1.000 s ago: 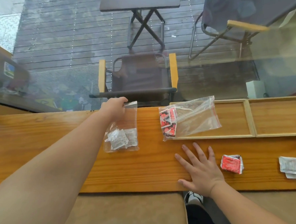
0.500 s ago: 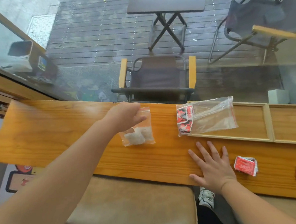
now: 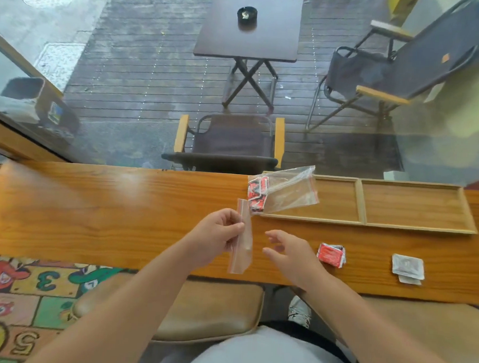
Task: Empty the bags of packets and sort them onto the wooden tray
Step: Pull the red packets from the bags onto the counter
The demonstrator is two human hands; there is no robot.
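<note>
My left hand (image 3: pixel 216 237) pinches the top edge of a clear zip bag (image 3: pixel 243 244), which hangs edge-on above the wooden counter (image 3: pixel 92 215); its contents are not visible. Just right of the bag, my right hand (image 3: pixel 288 253) hovers with fingers spread and holds nothing. A second clear bag (image 3: pixel 285 193) with red packets in its left end lies across the left corner of the two-compartment wooden tray (image 3: pixel 363 201). A stack of red packets (image 3: pixel 331 255) and a stack of white packets (image 3: pixel 407 268) rest on the counter in front of the tray.
A glass pane rises right behind the counter; beyond it are folding chairs (image 3: pixel 229 144) and a small table (image 3: pixel 249 26). A padded stool (image 3: pixel 212 313) stands below the counter's near edge. A colourful mat (image 3: pixel 18 294) covers the floor at left.
My left hand pulled the bag of white packets back from the counter's far side and lifted it upright in front of me. My right hand rose off the counter toward the bag.
</note>
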